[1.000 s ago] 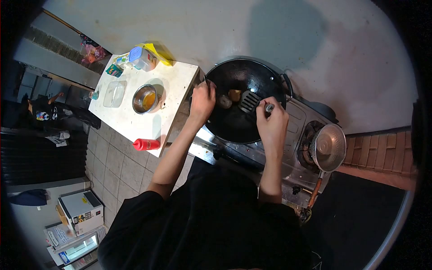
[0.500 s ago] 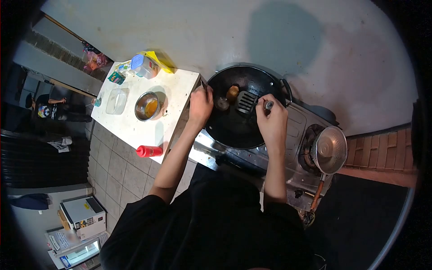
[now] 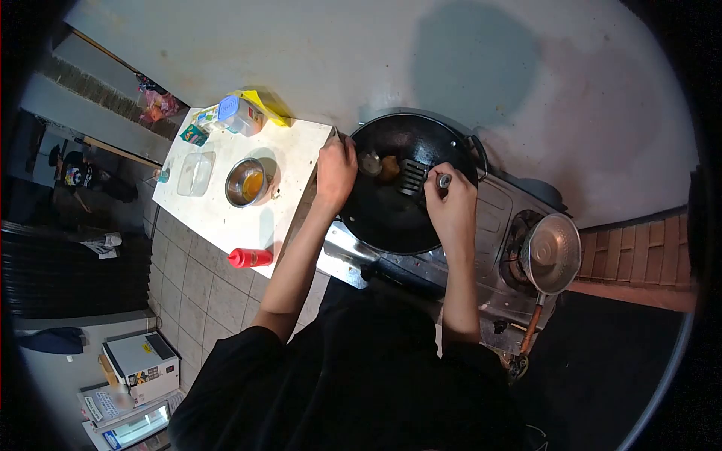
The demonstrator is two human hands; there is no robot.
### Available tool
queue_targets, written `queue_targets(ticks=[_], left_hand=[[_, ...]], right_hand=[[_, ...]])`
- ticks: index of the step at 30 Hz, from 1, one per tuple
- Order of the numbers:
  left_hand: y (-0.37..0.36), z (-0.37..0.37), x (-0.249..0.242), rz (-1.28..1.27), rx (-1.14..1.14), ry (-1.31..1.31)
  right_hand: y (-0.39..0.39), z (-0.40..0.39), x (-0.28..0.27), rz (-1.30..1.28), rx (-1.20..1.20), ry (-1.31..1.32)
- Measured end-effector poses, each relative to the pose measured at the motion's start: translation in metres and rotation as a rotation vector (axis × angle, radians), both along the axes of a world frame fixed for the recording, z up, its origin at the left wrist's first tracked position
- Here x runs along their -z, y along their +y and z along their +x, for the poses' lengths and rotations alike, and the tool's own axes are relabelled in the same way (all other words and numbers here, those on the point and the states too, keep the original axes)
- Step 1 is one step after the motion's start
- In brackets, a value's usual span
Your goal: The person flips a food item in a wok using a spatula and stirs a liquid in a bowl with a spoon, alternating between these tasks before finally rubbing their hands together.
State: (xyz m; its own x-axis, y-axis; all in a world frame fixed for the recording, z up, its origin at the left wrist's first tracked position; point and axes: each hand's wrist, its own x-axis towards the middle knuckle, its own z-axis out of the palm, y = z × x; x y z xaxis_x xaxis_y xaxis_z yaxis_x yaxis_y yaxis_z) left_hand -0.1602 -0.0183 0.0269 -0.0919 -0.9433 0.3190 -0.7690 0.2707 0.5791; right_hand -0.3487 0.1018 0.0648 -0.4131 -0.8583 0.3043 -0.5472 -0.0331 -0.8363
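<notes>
A black wok (image 3: 391, 225) sits on the stove, with a browned piece of food (image 3: 389, 167) and a paler, shiny piece (image 3: 369, 164) close together in its left part. My right hand (image 3: 453, 199) is closed round the handle of a slotted spatula (image 3: 413, 177). The spatula's black head lies low in the wok, just right of the browned piece. At the wok's left edge, my left hand (image 3: 336, 171) is closed on the wok's handle, which is mostly hidden by the fingers.
On the white table (image 3: 218, 222) to the left stand a metal bowl (image 3: 246, 183) with orange-yellow liquid, a clear container (image 3: 195, 174), a red squeeze bottle (image 3: 250, 258) and a blue-lidded tub (image 3: 239, 115). A saucepan (image 3: 553, 252) rests on the right burner. A person (image 3: 79, 177) is far left.
The spatula head has turned slightly and shifted within the wok. Both food pieces have shifted and now lie side by side. My left hand stays at the wok's edge.
</notes>
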Motion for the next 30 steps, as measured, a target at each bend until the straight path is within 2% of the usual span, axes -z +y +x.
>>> queue_targets(ticks=[5,14,19,30], left_hand=[[0.005,0.006,0.010,-0.048,0.034,0.064],[0.006,0.017,0.019,0.010,-0.010,0.000],[0.010,0.020,0.024,-0.014,0.030,0.039],[0.025,0.023,0.020,0.069,0.004,0.018]], right_hand=[[0.004,0.002,0.000,-0.004,-0.042,0.062],[0.009,0.008,-0.002,0.032,-0.096,-0.034],[0.015,0.011,0.002,-0.017,-0.174,0.082],[0.032,0.015,0.004,-0.008,-0.214,0.069]])
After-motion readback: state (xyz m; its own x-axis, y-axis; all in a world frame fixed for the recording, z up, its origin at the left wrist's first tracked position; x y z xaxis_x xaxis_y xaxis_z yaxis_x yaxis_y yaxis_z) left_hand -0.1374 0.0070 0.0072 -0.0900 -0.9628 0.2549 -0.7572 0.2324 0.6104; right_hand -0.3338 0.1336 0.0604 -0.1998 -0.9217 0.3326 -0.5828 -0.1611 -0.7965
